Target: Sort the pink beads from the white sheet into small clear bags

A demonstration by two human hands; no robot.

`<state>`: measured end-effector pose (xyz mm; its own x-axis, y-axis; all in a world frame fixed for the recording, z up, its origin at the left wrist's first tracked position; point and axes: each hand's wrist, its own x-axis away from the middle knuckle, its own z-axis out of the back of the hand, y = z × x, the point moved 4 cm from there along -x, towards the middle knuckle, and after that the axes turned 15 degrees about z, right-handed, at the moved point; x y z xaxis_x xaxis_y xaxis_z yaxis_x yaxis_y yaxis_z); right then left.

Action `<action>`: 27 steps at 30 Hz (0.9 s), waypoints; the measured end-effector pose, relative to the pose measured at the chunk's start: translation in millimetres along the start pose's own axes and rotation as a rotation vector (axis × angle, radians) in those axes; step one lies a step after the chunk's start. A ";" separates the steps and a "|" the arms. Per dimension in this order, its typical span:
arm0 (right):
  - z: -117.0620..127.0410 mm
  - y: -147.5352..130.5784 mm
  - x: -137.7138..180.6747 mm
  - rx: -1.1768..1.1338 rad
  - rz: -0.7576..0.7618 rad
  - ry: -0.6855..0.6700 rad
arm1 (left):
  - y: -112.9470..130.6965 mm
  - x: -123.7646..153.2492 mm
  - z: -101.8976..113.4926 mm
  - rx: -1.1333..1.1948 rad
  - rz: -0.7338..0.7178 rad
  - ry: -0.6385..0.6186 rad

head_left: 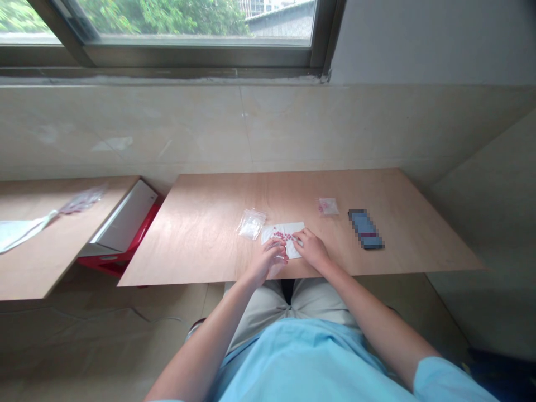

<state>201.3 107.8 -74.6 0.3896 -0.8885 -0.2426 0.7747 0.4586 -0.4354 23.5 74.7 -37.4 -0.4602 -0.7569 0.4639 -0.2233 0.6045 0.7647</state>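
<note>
A white sheet of paper (296, 228) lies near the table's front edge, with several small red pieces (281, 235) scattered over it. My left hand (267, 259) is at the paper's left side, its fingers curled round a small clear plastic bag (275, 270) that hangs below them. At the paper's right side, my right hand (312, 248) has its fingertips drawn together by the red pieces. Whatever is between those fingertips is too small to tell. Just behind my left hand rests a stack of clear plastic bags (251, 224).
A clear bag with reddish contents (328, 206) lies farther back on the wooden table (201, 234). To the right is a blurred-out phone-like object (366, 229). Across a gap on the left stands another table (37, 273), with a red stool (140, 234) in between.
</note>
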 end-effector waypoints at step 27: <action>27.7 -16.2 -14.7 -0.897 -0.113 0.248 | -10.2 0.3 -7.5 -0.032 0.105 0.006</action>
<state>196.8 112.9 -40.0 0.1380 -0.9468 -0.2908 0.0882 0.3042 -0.9485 32.0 66.4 -41.7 -0.4745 -0.6916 0.5445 -0.1467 0.6721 0.7258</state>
